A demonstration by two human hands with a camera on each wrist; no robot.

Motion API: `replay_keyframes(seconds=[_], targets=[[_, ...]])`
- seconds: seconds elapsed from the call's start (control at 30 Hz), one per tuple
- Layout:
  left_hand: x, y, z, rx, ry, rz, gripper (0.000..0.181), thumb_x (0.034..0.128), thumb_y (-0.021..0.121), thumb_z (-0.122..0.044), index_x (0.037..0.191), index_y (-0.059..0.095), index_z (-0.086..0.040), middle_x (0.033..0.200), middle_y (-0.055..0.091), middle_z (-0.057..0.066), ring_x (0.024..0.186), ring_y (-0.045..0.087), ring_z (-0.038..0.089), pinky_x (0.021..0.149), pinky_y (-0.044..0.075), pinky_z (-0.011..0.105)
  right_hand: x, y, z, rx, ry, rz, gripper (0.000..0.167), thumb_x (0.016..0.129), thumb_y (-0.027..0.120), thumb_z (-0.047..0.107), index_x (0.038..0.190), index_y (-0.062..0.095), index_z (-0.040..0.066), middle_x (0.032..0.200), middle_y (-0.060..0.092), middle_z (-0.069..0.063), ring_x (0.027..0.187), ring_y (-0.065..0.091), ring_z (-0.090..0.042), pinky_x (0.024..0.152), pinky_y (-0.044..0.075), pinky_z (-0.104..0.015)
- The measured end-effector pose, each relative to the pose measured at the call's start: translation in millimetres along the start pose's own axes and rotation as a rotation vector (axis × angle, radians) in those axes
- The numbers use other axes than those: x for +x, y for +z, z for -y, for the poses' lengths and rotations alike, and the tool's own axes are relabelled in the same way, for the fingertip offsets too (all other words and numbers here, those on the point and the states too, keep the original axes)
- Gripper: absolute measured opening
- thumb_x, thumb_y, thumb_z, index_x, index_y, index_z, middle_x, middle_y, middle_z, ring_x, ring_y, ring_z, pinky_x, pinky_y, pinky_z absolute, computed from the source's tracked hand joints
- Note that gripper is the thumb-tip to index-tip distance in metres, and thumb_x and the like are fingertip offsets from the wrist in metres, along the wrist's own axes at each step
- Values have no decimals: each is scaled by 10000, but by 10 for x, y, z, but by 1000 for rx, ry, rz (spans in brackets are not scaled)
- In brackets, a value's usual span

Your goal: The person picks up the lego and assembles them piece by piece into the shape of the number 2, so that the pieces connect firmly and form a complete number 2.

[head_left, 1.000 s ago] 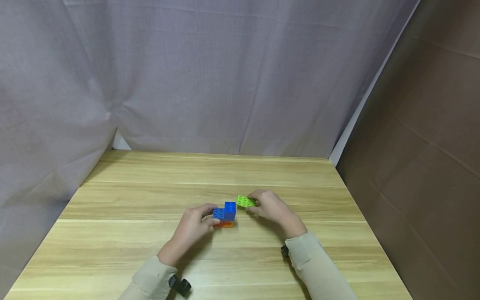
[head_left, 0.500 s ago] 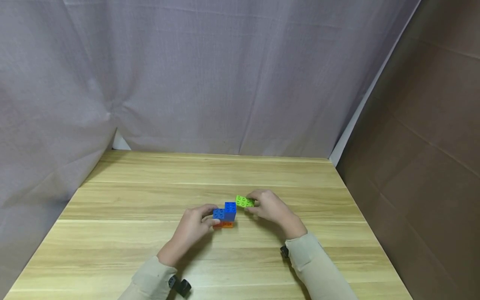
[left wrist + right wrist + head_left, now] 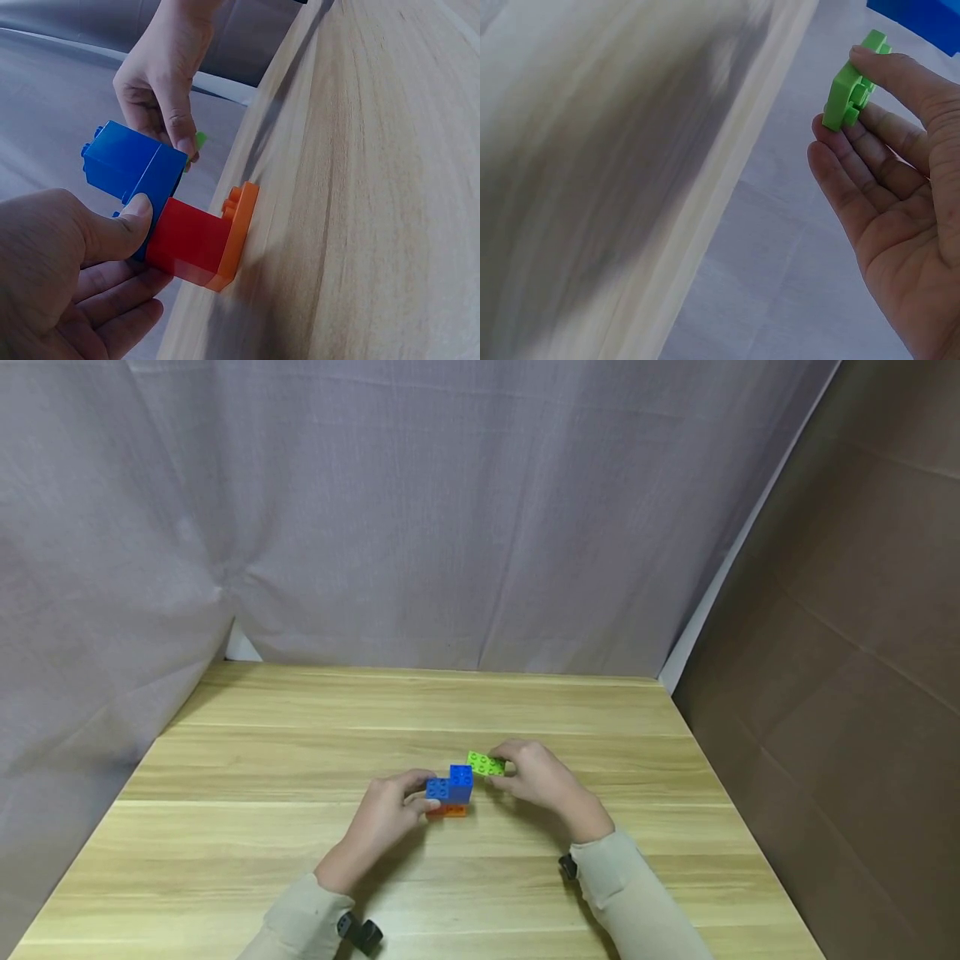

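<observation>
My left hand grips a stack of toy building bricks between thumb and fingers. In the left wrist view, a thin orange brick forms its base, with a red brick on that. A lower blue brick sits across the red one and overhangs it, and an upper blue brick stands on the overhanging end. To the right, my right hand pinches a thin lime-green brick, its studs facing up. In the head view its left end is beside the upper blue brick; whether they touch, I cannot tell.
A wood-grain table lies beneath both hands. Grey cloth hangs behind its far edge, and a brown panel rises along the right. A small black camera is strapped at the left wrist.
The right hand has shifted the green brick slightly left, closer to the blue bricks. The left hand and its stack stay almost still.
</observation>
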State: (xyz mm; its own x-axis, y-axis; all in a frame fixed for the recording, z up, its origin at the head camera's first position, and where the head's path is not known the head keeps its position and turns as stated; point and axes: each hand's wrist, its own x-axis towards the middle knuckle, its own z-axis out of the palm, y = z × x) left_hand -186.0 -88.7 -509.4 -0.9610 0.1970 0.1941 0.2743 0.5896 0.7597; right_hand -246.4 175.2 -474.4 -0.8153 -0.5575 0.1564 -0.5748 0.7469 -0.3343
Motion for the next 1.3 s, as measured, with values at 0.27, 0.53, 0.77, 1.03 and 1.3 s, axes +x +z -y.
replay_keyframes(seconds=[0.27, 0.53, 0.77, 1.03, 1.3], targets=[[2, -1, -7, -5, -9, 8, 347, 874, 802, -213, 1199, 713, -129, 1137, 742, 64, 1083, 692, 232, 962, 545, 458, -1, -42, 31, 3, -27, -15, 330, 869, 806, 234, 1156, 718, 97, 1103, 726, -25, 987, 684, -164, 864, 575, -301], [4, 1, -7, 6, -9, 6, 365, 871, 798, -193, 1214, 706, -108, 1138, 740, 88, 1086, 691, 276, 973, 533, 488, 11, -62, 45, 3, -65, -46, 325, 874, 803, 230, 1159, 714, 102, 1115, 724, -22, 1021, 682, -158, 899, 568, -305], [6, 3, -7, 2, -14, 13, 368, 875, 795, -200, 1221, 704, -111, 1146, 737, 85, 1088, 690, 268, 970, 537, 481, 12, -93, 71, 16, -62, -55, 339, 876, 801, 235, 1168, 711, 91, 1126, 723, -36, 1010, 680, -161, 892, 573, -325], [9, 2, -1, 3, 3, 4, 367, 869, 800, -191, 1213, 706, -106, 1133, 741, 91, 1072, 696, 271, 958, 544, 476, 12, -169, 144, 9, -55, -79, 356, 888, 787, 287, 1176, 709, 92, 1137, 715, -29, 1026, 672, -160, 903, 568, -331], [7, 6, 0, 5, 3, 9, 373, 870, 798, -198, 1217, 702, -101, 1138, 738, 101, 1069, 697, 280, 949, 550, 473, 6, -241, 252, 27, -65, -94, 351, 892, 789, 254, 1193, 706, 95, 1148, 710, -23, 1029, 676, -158, 887, 574, -315]])
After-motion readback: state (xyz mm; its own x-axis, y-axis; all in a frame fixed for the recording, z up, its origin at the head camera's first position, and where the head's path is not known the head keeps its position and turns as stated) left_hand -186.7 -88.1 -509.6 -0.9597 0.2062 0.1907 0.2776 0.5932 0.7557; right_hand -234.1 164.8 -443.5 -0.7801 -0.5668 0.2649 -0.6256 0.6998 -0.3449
